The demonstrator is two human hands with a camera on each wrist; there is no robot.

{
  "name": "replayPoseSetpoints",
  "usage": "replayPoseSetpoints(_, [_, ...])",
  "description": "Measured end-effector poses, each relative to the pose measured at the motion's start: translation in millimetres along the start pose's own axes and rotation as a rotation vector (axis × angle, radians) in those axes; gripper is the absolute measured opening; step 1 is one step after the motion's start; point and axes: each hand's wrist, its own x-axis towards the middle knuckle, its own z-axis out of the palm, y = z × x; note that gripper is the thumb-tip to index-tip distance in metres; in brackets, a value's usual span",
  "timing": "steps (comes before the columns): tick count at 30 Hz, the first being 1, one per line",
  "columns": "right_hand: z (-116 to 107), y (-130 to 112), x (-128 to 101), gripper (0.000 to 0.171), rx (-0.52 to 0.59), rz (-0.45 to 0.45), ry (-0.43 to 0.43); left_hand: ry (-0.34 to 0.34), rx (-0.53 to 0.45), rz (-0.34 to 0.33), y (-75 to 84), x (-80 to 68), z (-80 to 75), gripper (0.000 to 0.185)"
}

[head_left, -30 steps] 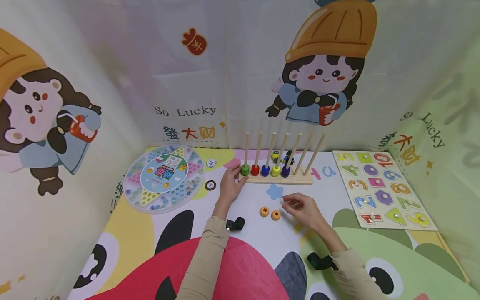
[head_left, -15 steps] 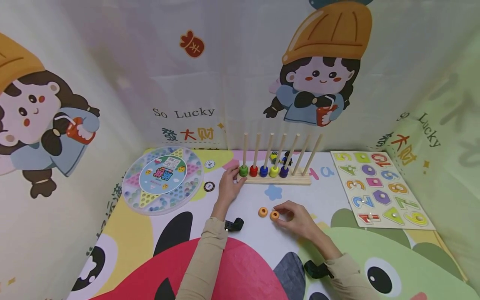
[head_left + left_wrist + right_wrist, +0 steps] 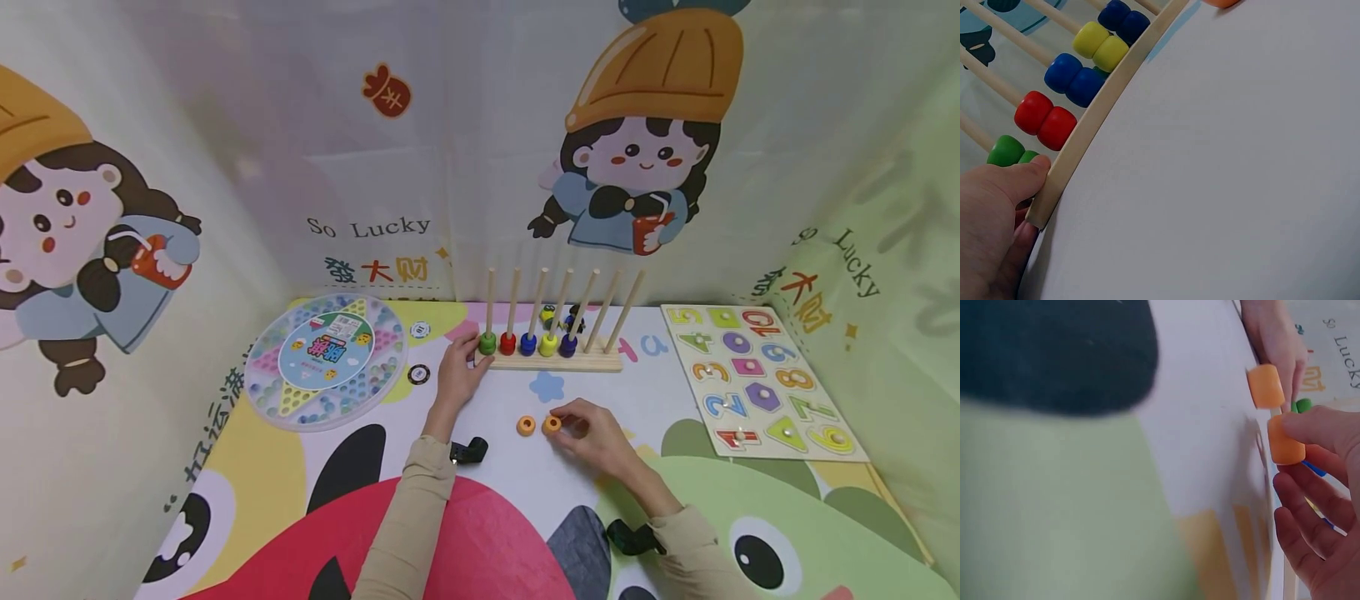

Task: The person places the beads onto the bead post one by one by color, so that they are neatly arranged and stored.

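A wooden peg rack [image 3: 555, 363] stands at the back with a row of upright pegs. Beads sit low on the left pegs: green [image 3: 487, 342], red [image 3: 507, 342], blue [image 3: 528, 342], yellow [image 3: 548, 343] and dark blue [image 3: 567, 344]. My left hand [image 3: 456, 379] grips the rack's left end; in the left wrist view its thumb lies on the base [image 3: 1091, 125] beside the green bead [image 3: 1007, 151]. My right hand [image 3: 600, 437] pinches an orange bead [image 3: 1285, 445] between thumb and fingers. Another orange bead [image 3: 527, 426] rests on the table just left of it.
A round marble game board [image 3: 326, 358] lies at the left, with two chips [image 3: 419, 374] beside it. A number puzzle board [image 3: 761, 379] lies at the right. Small figures [image 3: 573, 318] stand behind the rack, and a patterned curtain [image 3: 480, 167] rises behind the table.
My right hand has moved left to the right-hand orange bead and taken hold of it; the bead has shifted slightly. My left hand stays on the rack's end.
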Motion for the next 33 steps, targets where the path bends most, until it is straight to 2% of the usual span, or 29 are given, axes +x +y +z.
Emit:
replayPoseSetpoints(7, [-13, -1, 7, 0.03, 0.022, 0.013, 0.083, 0.004, -0.004, 0.004, -1.4, 0.2, 0.4, 0.05])
replayPoseSetpoints(17, [-42, 0, 27, 0.031, 0.017, -0.017, 0.225, -0.005, 0.0, -0.014, -0.9, 0.8, 0.6, 0.05])
replayPoseSetpoints(27, [-74, -11, 50, 0.029, 0.003, 0.028, 0.34, -0.003, -0.003, -0.017, 1.8, -0.9, -0.2, 0.05])
replayPoseSetpoints(33, [-91, -21, 67, 0.03, 0.006, -0.002, 0.433, -0.011, -0.006, -0.022, 2.3, -1.6, -0.7, 0.051])
